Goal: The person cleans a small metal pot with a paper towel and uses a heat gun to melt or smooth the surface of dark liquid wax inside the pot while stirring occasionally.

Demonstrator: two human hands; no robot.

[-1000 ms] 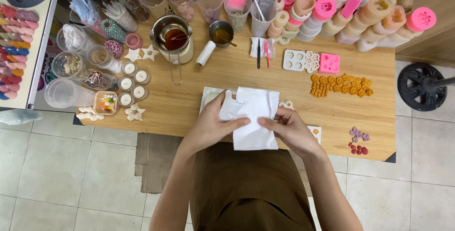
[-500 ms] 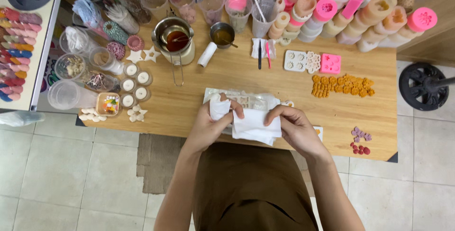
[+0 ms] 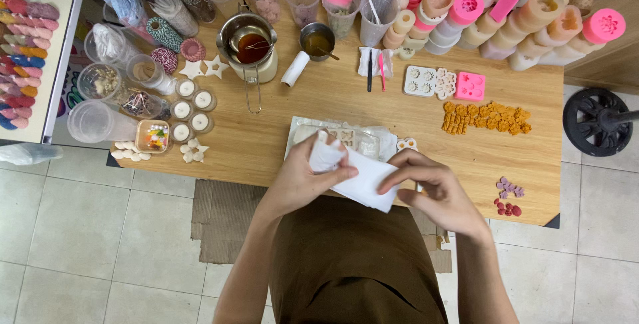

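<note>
Bright, even light, soft shadows, sharp throughout, no glare.

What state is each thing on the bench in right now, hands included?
Left hand: gripping one end of the white tissue.
Right hand: pinching the tissue's other end.
White tissue: crumpled, held above the table edge.
Clear mould tray: flat on the table, partly hidden by the hands.
Metal pot: upright, holding dark liquid.
Small metal cup: upright, holding amber liquid.
Tealights: filled, white.

The person wears a plain dark brown garment [image 3: 353, 264] over torso and lap; both forearms are bare, without sleeves or jewellery.
</note>
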